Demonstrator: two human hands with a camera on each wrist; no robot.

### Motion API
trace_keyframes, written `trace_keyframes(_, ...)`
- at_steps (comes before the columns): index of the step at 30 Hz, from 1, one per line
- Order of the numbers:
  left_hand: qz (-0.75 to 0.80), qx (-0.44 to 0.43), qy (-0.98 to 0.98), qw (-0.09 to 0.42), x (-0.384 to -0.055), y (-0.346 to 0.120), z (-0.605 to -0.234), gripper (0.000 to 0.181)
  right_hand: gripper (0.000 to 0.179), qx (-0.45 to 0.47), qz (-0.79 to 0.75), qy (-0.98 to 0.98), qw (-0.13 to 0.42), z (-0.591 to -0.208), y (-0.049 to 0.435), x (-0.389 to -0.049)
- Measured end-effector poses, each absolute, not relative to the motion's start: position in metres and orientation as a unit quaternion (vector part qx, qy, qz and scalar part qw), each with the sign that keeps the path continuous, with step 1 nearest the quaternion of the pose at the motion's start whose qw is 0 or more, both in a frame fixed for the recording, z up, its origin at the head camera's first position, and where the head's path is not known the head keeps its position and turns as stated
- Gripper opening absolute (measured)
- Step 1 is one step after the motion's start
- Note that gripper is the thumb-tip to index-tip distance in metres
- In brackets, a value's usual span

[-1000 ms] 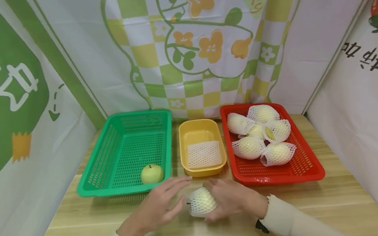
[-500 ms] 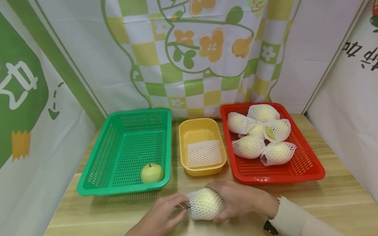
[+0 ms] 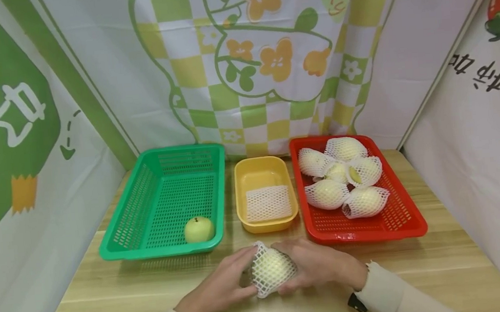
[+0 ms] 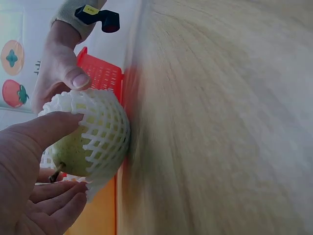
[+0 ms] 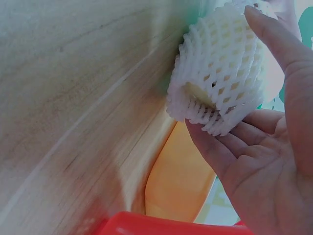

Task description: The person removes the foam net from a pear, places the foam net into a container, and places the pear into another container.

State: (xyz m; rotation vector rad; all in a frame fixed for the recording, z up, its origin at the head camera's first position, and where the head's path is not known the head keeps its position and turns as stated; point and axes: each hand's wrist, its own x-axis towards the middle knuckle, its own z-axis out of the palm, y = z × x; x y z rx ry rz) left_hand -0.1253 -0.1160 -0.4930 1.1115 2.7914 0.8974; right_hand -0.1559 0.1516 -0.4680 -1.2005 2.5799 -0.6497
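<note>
A pale green pear (image 4: 71, 152) in a white foam net (image 3: 265, 272) is held between both hands, low over the table in front of the yellow tub. My left hand (image 3: 220, 286) pinches the net's open edge at the stem end, thumb on one side and fingertips on the other. The bare skin and dark stem (image 4: 57, 172) show through that opening in the left wrist view. On the opposite end, my right hand (image 3: 318, 264) grips the netted pear with thumb and fingers. In the right wrist view the net's other opening (image 5: 200, 95) is partly folded in.
The green basket (image 3: 158, 251) on the left holds one bare pear (image 3: 199, 229). A yellow tub (image 3: 269, 227) in the middle contains flat foam nets (image 3: 269, 203). Several netted pears (image 3: 327, 194) fill the back of the red basket (image 3: 366, 236) on the right.
My left hand has come in from the left to the net at the stem end. The net's edge there now stands spread wider between thumb and fingers. My right hand keeps holding the pear.
</note>
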Motion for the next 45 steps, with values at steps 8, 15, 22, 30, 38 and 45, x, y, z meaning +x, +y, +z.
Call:
trace_keyframes(8, 0.285, 0.354, 0.89, 0.043, -0.128, -0.101, -0.49, 0.089, 0.073, -0.415, -0.234, 0.87, 0.125, -0.463, 0.147, -0.157)
trace_keyframes(15, 0.302, 0.366, 0.88, 0.039, -0.13, -0.101, -0.493, 0.08, 0.077, -0.412, -0.218, 0.877, 0.118, -0.466, 0.151, -0.158)
trace_keyframes(22, 0.327, 0.367, 0.87, 0.041, -0.129, -0.11, -0.491, 0.073, 0.072, -0.423, -0.222, 0.872, 0.105, -0.47, 0.155, -0.16)
trace_keyframes(30, 0.325, 0.334, 0.883, 0.047, -0.129, -0.115, -0.493, 0.083, 0.062, -0.427, -0.247, 0.864, 0.102, -0.471, 0.155, -0.16)
trace_keyframes(38, 0.318, 0.33, 0.889, 0.019, -0.132, -0.106, -0.497, 0.087, 0.058, -0.424, -0.262, 0.861, 0.102, -0.469, 0.151, -0.159)
trace_keyframes(45, 0.32, 0.312, 0.894, 0.024, -0.131, -0.109, -0.494, 0.085, 0.045, -0.448, -0.282, 0.843, 0.095, -0.47, 0.153, -0.156)
